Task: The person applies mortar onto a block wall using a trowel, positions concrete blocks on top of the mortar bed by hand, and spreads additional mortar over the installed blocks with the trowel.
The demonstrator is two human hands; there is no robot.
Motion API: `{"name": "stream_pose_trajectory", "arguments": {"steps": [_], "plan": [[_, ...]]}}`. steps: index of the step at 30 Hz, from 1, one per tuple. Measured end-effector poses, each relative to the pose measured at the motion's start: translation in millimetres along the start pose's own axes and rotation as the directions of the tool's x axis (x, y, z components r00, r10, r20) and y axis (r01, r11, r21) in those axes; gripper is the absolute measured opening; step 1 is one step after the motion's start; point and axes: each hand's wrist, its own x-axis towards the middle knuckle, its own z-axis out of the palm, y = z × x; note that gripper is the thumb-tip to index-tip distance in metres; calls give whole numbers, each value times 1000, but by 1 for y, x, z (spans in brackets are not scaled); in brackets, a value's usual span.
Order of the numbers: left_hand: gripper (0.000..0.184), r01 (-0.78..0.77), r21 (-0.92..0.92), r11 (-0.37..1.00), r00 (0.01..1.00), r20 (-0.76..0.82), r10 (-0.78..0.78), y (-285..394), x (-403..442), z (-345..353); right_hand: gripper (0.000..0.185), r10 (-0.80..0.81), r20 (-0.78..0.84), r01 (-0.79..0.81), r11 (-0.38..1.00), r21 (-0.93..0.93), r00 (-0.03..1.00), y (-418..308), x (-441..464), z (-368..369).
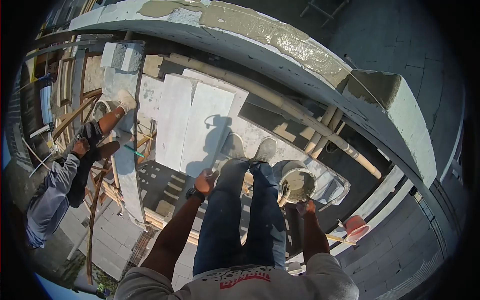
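My right hand [306, 206] is closed at the near edge of a bucket [283, 186] of grey mortar [299, 185]. A dark shape runs from it along the bucket's edge; I cannot make out what the hand grips. My left hand [205, 181], with a dark watch at the wrist, hangs beside my left knee, fingers loosely curled and holding nothing. Pale blocks [207, 117] lie flat just beyond it, crossed by my shadow. In front curves a wall of light blocks [300, 65], wet mortar [260, 27] spread along its top.
I stand in grey shoes [265, 150] on a raised platform with gaps beside it. A bamboo pole [280, 102] runs along the wall. At left another person [55, 187] is on a plank [125, 165]. A red bucket [356, 227] sits lower right.
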Motion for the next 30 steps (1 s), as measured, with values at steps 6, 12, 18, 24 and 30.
{"name": "stream_pose_trajectory", "arguments": {"steps": [6,12,18,24,30], "plan": [[58,-90,-214,973,995,20,97,-109,10,29,34,-205,-318,112,951,-288,926,-130,88,-38],[61,291,-728,621,852,-98,-514,-233,44,94,43,-101,5,101,992,70,995,-402,263,32],[94,471,-788,396,601,-42,-798,-378,116,169,73,-615,-12,576,745,-336,788,-582,405,151],[97,-39,-985,-170,596,114,-795,-315,167,182,96,-330,189,375,712,-594,925,-597,439,180],[98,530,-825,198,522,133,-843,-323,100,133,105,-251,130,248,523,-815,959,-660,373,150]]}}
